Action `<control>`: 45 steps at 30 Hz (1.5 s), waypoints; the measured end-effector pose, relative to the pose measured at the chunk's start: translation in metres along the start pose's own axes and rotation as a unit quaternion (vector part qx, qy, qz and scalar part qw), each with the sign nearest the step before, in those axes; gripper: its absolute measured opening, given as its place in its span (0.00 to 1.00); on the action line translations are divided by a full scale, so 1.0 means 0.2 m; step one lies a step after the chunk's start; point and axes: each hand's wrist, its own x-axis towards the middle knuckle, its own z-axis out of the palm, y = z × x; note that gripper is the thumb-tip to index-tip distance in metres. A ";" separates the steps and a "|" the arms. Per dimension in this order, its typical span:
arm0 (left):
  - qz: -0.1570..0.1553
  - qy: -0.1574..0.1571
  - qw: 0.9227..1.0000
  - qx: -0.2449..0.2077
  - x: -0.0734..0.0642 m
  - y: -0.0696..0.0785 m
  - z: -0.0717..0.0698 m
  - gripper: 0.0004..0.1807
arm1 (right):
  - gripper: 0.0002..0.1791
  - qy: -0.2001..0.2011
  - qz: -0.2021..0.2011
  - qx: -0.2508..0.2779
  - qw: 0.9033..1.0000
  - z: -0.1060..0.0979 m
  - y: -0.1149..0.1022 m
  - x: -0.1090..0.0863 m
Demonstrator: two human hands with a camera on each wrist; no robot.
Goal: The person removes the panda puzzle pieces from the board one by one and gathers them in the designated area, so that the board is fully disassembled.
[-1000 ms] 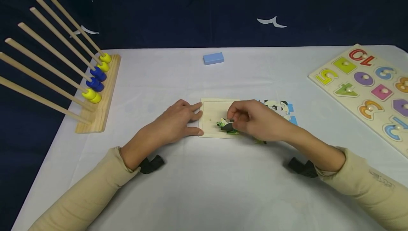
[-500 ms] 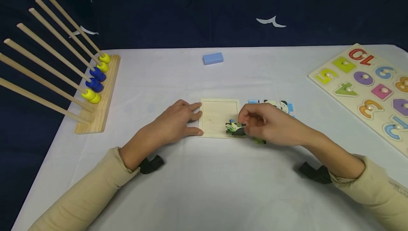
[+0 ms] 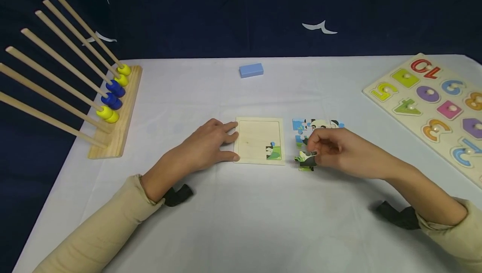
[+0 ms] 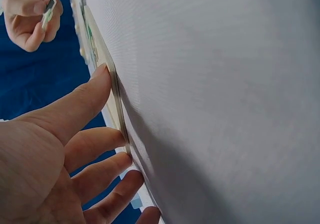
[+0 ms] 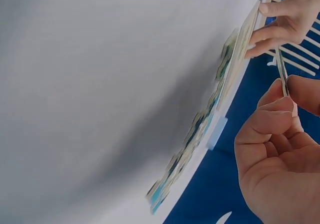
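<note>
A square wooden puzzle tray [image 3: 260,135] lies mid-table, with one green, white and blue puzzle piece [image 3: 275,151] in its near right corner. My left hand [image 3: 207,144] rests at the tray's left edge; its thumb and extended fingers touch the rim, also seen in the left wrist view. Between thumb and fingertips my right hand [image 3: 335,151] pinches a black, white and green jigsaw piece [image 3: 308,160], held above the table right of the tray. In the right wrist view this jigsaw piece [image 5: 281,72] appears edge-on. Other panda puzzle pieces [image 3: 319,123] lie beneath and behind that hand, partly hidden.
A wooden bead abacus [image 3: 128,114] with tall rods stands at the left. The number puzzle board [image 3: 433,110] lies at the right. Near the back edge is a blue block [image 3: 251,70]. A dark curtain [image 3: 211,14] hangs behind the white table [image 3: 241,214].
My right hand has moved right, from over the tray to above the loose pieces, still pinching the jigsaw piece. The corner piece in the tray is now uncovered. My left hand has stayed put.
</note>
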 end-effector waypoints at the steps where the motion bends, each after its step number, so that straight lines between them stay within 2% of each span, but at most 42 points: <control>1: 0.000 0.000 1.000 0.000 0.00 0.00 0.00 0.36 | 0.10 0.002 0.004 -0.003 1.000 -0.01 0.01 -0.01; 10: 0.006 0.004 1.000 0.007 -0.01 0.00 0.00 0.36 | 0.10 0.021 0.043 -0.035 0.998 -0.06 0.09 -0.10; 15: 0.009 0.004 1.000 0.008 -0.01 0.00 0.00 0.36 | 0.10 0.020 0.048 -0.029 0.998 -0.08 0.13 -0.13; 21: 0.006 0.004 1.000 0.005 -0.01 0.00 0.00 0.36 | 0.11 -0.002 0.033 -0.027 0.999 -0.07 0.16 -0.13; 26: 0.004 0.002 1.000 0.002 0.00 0.00 -0.01 0.35 | 0.12 0.002 0.037 -0.089 0.995 -0.06 0.16 -0.12; 30: 0.005 0.002 1.000 0.001 0.00 0.00 -0.01 0.35 | 0.13 0.018 0.047 -0.161 0.986 -0.05 0.14 -0.12; 33: 0.003 0.002 1.000 0.000 0.00 0.00 -0.01 0.35 | 0.13 0.024 0.054 -0.194 0.979 -0.04 0.13 -0.12; 45: 0.000 -0.002 1.000 0.003 0.00 0.01 0.00 0.35 | 0.13 0.040 0.066 -0.226 0.971 -0.02 0.13 -0.12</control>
